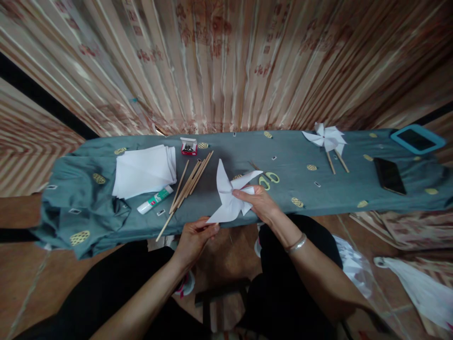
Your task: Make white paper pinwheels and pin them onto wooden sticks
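Note:
A white paper pinwheel [226,208] is in front of me, over the near edge of the covered table. My right hand [261,204] grips it, thumb pressed near its centre and the other fingers partly hidden behind the paper. My left hand [198,236] is closed in a pinch just below the pinwheel's lower left tip; what lies between its fingers, if anything, is hidden. Beyond my right hand rest scissors [269,179] with light green handles. Several thin wooden sticks [193,182] lie left of the pinwheel, one jutting over the near edge.
Left of the sticks are a stack of white paper [145,170] and a glue stick [155,200]. A small open red box [189,147] stands behind them. Finished pinwheels on sticks [325,138], a black phone [389,175] and a blue-framed device [418,139] lie to the right.

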The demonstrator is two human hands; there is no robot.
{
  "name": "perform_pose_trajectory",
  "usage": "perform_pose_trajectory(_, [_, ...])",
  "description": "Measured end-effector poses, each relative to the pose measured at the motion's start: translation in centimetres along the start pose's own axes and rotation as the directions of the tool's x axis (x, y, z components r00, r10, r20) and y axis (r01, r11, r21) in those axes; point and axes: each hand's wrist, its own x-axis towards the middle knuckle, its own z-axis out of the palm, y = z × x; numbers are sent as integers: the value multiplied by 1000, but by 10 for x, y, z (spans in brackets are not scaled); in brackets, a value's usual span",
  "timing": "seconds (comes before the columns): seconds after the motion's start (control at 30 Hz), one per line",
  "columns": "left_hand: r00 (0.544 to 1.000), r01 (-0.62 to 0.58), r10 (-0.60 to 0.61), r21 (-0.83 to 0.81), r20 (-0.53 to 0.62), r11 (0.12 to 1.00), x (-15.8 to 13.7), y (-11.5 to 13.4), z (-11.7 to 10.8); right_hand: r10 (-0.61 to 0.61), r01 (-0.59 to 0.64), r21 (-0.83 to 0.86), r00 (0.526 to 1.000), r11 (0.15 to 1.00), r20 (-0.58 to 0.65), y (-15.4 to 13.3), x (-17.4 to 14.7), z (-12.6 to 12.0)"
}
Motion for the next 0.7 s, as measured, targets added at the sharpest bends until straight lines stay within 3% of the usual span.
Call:
perform_pose_trajectory(0.37, [1000,-10,10,-5,7,1000,-2,6,3,16,-16,1,997,1000,76,-1,-3,1])
perform_pose_trajectory(0.7, [1000,5,-6,50,8,999,-5,12,6,0,0,2,999,1000,41,4,-2,1])
